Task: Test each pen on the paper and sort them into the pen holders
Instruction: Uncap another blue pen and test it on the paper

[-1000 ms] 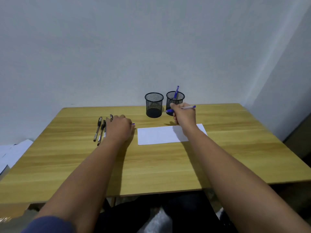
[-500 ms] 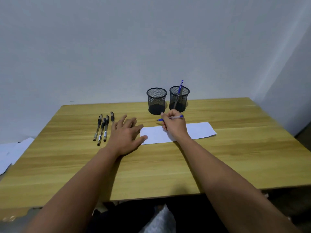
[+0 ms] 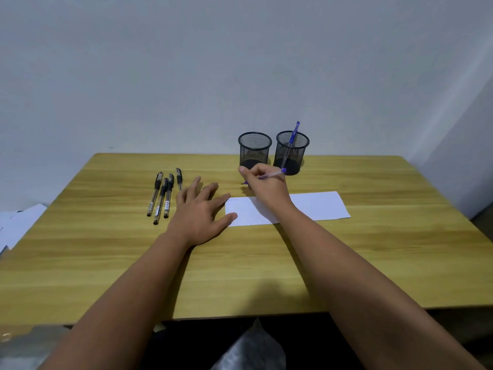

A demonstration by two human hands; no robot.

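A white sheet of paper (image 3: 317, 206) lies on the wooden table (image 3: 266, 263). My right hand (image 3: 264, 186) grips a blue pen (image 3: 274, 174) over the paper's left part, tip pointing down-left. My left hand (image 3: 202, 212) rests flat with fingers spread, thumb and fingertips touching the paper's left edge. Several black pens (image 3: 162, 196) lie side by side left of that hand. Two black mesh pen holders stand at the back: the left holder (image 3: 254, 150) looks empty, the right holder (image 3: 292, 152) has one blue pen (image 3: 293, 134) standing in it.
A grey wall rises right behind the table. White papers (image 3: 16, 225) lie off the table's left edge. A crumpled plastic bag (image 3: 250, 348) sits below the table's front edge, between my arms.
My right hand brought the blue pen from in front of the holders down to the paper. My left hand left the black pens, opened flat and settled at the paper's left edge.
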